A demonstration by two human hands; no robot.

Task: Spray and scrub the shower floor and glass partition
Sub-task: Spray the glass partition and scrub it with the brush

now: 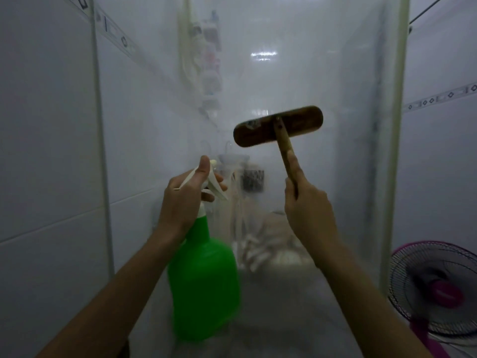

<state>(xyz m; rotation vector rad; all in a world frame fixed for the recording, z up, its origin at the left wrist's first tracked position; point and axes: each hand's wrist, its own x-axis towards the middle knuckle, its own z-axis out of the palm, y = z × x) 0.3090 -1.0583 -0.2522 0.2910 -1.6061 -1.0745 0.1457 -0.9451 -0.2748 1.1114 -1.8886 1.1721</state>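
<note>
Holding a green spray bottle [204,288] near, left of centre, the left grip [184,200] is curled around its white trigger head. The bottle is opaque, so its content is hidden. The right grip [307,208] is clamped on a wooden brush [278,126], head up before the misty glass partition [296,73]. A pink fan [433,288] stands right.

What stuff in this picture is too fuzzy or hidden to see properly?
Head view:
The shelf items behind the glass partition: misted glass blurs them.
Bristles of the brush: facing away, hidden by its wooden back.
The spray bottle: motion-blurred, liquid level unclear.
The pink fan: cut off by the right edge.
</note>
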